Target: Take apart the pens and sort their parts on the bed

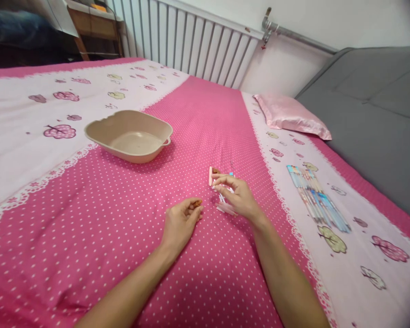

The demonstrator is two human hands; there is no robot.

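A wide bed cover of pink cotton with white dots [123, 255] filled most of the view, with pale flowered bands along both sides. At the far right there was a grey padded sofa [372, 118], and behind the bed a white ribbed radiator [191, 50]. A shiny pink pillow [290, 116] lay just beside the sofa. A beige plastic basin [99, 139] stood on the cover, well apart from both hands. On the right pale band lay a row of blue and pastel pens [316, 198], side by side.

The right hand [241, 198] was over the middle of the cover, its fingers closed around a bundle of thin pink and white pens [225, 208], held just above the fabric. The left hand [181, 223] rested on the cover near it. Its fingers were curled, and thumb and fingertips pinched a small orange-brown piece [197, 202]; what this was, I could not tell.

I judged the step in hand to be the gathering of pens into the right hand. A next move would call for a firm, even grip, so that no pen slides out of the bundle.

The long axis of the bundle ran slanted, from far left to near right. Which end carried the tips was not visible.
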